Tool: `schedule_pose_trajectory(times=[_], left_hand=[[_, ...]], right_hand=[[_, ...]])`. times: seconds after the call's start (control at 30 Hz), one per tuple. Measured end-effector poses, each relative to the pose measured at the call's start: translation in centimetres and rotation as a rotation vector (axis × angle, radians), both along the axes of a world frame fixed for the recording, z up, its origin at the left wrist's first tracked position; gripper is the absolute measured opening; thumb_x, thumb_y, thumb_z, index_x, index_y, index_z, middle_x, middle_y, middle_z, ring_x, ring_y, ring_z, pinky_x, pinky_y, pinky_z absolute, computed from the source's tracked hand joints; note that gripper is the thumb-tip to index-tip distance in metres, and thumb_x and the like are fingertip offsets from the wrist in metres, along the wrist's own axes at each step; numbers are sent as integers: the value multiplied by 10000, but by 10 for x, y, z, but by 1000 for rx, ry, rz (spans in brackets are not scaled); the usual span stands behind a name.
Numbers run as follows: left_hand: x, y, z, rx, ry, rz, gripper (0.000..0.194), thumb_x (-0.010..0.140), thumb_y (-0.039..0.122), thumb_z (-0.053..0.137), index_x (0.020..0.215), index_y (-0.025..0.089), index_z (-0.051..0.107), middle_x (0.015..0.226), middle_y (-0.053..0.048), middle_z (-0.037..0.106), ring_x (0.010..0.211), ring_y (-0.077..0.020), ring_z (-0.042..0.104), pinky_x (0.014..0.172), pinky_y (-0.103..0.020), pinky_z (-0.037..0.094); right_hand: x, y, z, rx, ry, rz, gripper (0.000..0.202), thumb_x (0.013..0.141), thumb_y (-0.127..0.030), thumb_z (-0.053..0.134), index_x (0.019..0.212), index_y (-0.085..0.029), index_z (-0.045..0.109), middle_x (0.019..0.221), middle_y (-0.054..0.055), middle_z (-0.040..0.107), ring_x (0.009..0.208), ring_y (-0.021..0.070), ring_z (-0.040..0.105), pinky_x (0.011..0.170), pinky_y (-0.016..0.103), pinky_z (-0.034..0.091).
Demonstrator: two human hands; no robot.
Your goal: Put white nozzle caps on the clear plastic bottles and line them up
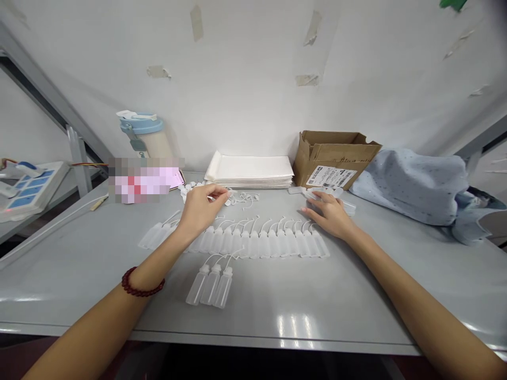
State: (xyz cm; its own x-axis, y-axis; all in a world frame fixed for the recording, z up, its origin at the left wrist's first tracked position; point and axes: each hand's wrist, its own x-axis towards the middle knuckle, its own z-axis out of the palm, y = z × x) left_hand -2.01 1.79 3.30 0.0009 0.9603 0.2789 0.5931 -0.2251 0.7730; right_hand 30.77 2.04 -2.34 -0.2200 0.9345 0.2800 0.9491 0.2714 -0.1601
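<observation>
On the gray table [317, 295], little clear bottles [262, 245] lie in a row. The left hand [203, 208] is pinched near white bits [250, 199], maybe holding one; I cannot tell. The right hand [333, 215], loosely spread, touches more bottles [348, 208].

Bright, fairly even light washes the wall [253, 105]; white glare streaks the front of the counter [356, 295], with darkness beneath. Wide-angle distortion bends outer lines, and a pixelated patch [137, 179] obscures detail at left.
</observation>
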Motion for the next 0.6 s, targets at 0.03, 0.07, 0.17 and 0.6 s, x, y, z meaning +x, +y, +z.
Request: schedule_pose_trajectory(times=[0.03, 0.07, 0.17, 0.6], left_hand=[[0, 0, 0, 2, -8, -8, 232, 759, 369, 620, 775, 152, 701, 789, -51, 707, 698, -174, 604, 668, -286, 449], [1, -1, 0, 18, -29, -12, 237, 762, 375, 620, 793, 155, 702, 807, -51, 708, 707, -172, 605, 671, -284, 449], [1, -2, 1, 73, -104, 10, 243, 762, 388, 627, 828, 166, 702, 844, -45, 709, 727, -166, 605, 672, -275, 447], [0, -4, 7, -127, -382, -28, 199, 754, 354, 671, 797, 161, 686, 771, -33, 699, 727, -150, 616, 676, -253, 467]], right_hand=[[0, 0, 0, -1, -2, 0, 510, 903, -550, 388, 1000, -167, 712, 1302, 209, 513, 1210, 385, 472, 957, 574, 356], [0, 0, 1, 0, -2, 2, 507, 903, -546, 390, 988, -166, 715, 1300, 212, 518, 1209, 388, 472, 953, 577, 358], [-1, -1, 1, 13, 8, 13, 504, 905, -537, 388, 964, -163, 721, 1287, 213, 530, 1204, 385, 479, 945, 572, 374], [-14, -16, 18, 274, 246, 140, 466, 918, -493, 431, 1181, -163, 628, 1336, 184, 461, 1274, 342, 436, 1016, 538, 393]])
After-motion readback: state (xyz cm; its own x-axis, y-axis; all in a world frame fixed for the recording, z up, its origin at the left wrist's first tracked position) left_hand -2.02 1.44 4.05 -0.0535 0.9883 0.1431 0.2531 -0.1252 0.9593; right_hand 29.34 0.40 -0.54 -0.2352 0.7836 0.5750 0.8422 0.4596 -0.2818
